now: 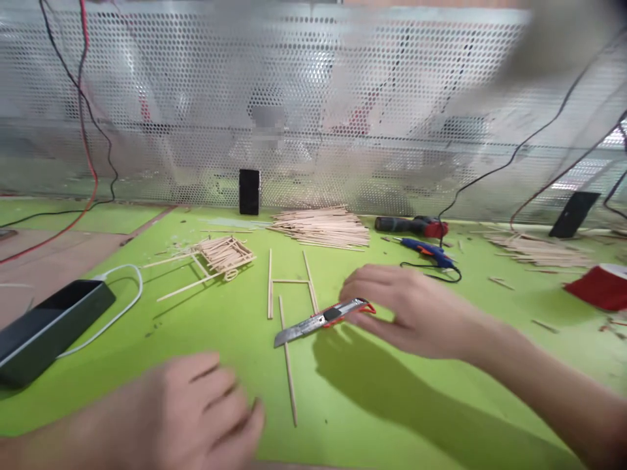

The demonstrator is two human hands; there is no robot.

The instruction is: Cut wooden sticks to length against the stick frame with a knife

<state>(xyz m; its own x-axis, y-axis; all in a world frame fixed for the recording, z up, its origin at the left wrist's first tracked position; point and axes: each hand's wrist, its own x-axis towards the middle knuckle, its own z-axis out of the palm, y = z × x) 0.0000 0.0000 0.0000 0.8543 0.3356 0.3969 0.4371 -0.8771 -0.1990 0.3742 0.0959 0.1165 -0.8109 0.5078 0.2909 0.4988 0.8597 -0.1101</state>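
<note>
My right hand [411, 313] is at the right of the middle, with its thumb and fingers closed at the back end of a box cutter [313, 321]. The red-edged cutter points left, its blade over a loose thin wooden stick [290, 382]. Just beyond lies an H-shaped frame of sticks [290, 281]. My left hand [200, 411], smeared by motion, is low at the left with curled fingers. Whatever those fingers hold, if anything, is hidden.
A small stick structure [225, 254] stands at the left, and a pile of sticks [321, 227] lies at the back. Behind the blue glue gun [428, 252] is a power tool [411, 226]. A dark box with a white cable [53, 326] sits left; a perforated metal panel [206, 117] closes the back.
</note>
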